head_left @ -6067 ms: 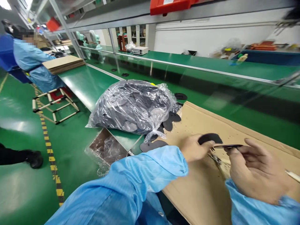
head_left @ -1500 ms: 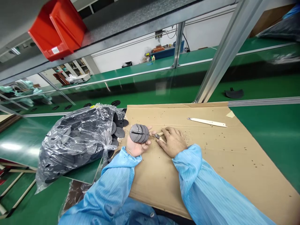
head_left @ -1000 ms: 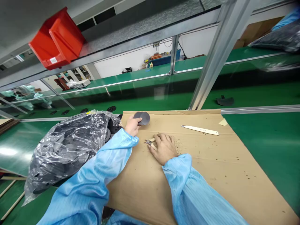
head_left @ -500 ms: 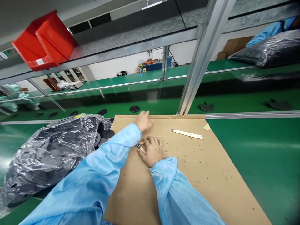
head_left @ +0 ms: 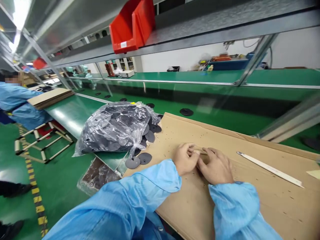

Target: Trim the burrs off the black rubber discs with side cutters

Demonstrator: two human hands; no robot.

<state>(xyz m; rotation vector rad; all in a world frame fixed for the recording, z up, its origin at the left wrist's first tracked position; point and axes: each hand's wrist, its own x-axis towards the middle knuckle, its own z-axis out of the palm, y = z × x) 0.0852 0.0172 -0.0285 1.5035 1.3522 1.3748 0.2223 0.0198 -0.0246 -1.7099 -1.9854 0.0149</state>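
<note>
Both my hands are close together above the brown cardboard sheet (head_left: pixel 190 203). My left hand (head_left: pixel 185 158) is closed, thumb and fingertips pinched together; what it holds is hidden. Just to its right, my right hand (head_left: pixel 217 166) has its fingers bent and its thumb near the left fingertips. A thin, tan-coloured piece shows between the two hands, too small and covered to name. On the cardboard to the right lies a white-handled cutter knife (head_left: pixel 270 168). Small dark crumbs are scattered about the sheet.
A clear plastic bag (head_left: pixel 112 130) full of black discs lies left of the cardboard, with loose black discs (head_left: pixel 145 158) by its mouth. A red bin (head_left: pixel 132 28) sits on the overhead shelf. More discs (head_left: pixel 186 112) lie beyond the cardboard. A co-worker (head_left: pixel 20 100) is at far left.
The view has swung left, bringing the co-worker and floor into sight. My left hand has come back from the far cardboard edge to beside my right hand, and its fingers have closed.
</note>
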